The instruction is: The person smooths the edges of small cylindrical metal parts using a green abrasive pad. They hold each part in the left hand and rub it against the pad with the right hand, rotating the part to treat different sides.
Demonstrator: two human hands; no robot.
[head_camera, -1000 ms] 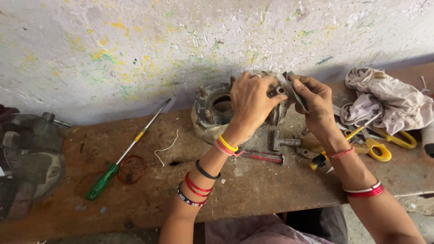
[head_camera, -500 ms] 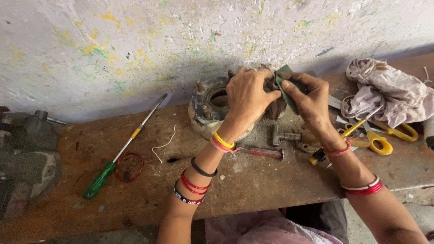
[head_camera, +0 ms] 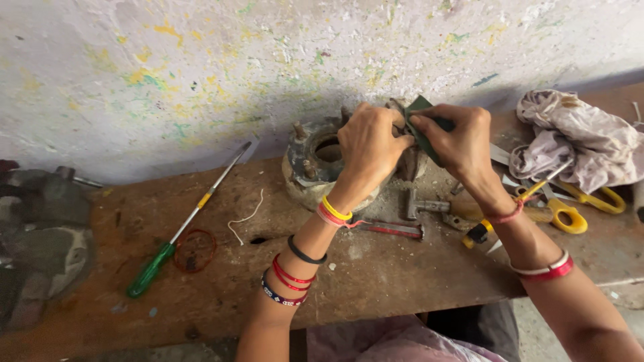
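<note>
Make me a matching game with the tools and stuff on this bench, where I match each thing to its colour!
Things:
1. screwdriver handle
2. scissors handles
3. rubber ring
4. crumpled cloth

Colours:
A. pale pinkish grey
B. green
C. red
D. yellow

Pairs: 1-B, 2-D, 3-C, 4-A

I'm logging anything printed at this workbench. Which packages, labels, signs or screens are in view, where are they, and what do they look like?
None in view: no package, label, sign or screen.
The paint-speckled white wall carries only yellow and green flecks.
The worn brown wooden bench holds bare tools only, such as the green-handled screwdriver at left.
The left hand and right hand pinch a small dark green sheet, plain as far as visible.
</note>
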